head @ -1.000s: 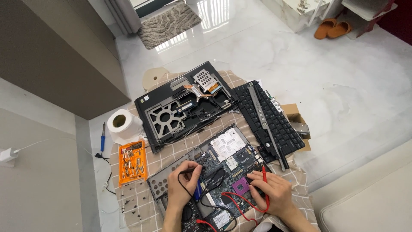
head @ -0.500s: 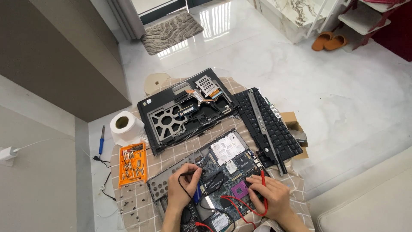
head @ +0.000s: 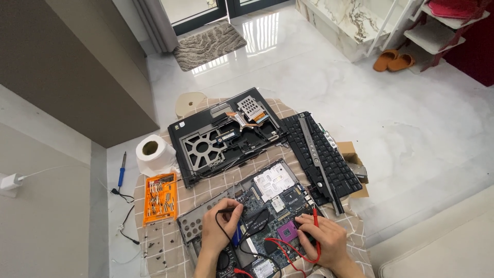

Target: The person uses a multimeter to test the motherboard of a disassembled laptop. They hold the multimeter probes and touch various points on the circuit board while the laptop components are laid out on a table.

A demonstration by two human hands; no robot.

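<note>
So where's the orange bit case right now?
The orange bit case lies left of the motherboard, just below the tissue roll.

left hand [head: 218,231] black probe [head: 232,210], right hand [head: 324,239] red probe [head: 315,219], motherboard [head: 272,203]

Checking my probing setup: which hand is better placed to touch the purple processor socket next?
Right. The right hand with the red probe rests beside the purple socket; the left hand holds the black probe farther away.

Checked beige-and-white cloth [head: 170,247]. Orange parts box [head: 160,198]. Black laptop chassis [head: 226,136], black keyboard [head: 323,157]. Green-blue circuit board [head: 272,206] with purple socket [head: 286,232]. Red probe lead [head: 288,252], black probe lead [head: 222,226]. White paper roll [head: 153,153]. Blue-handled tool [head: 121,172].
</note>
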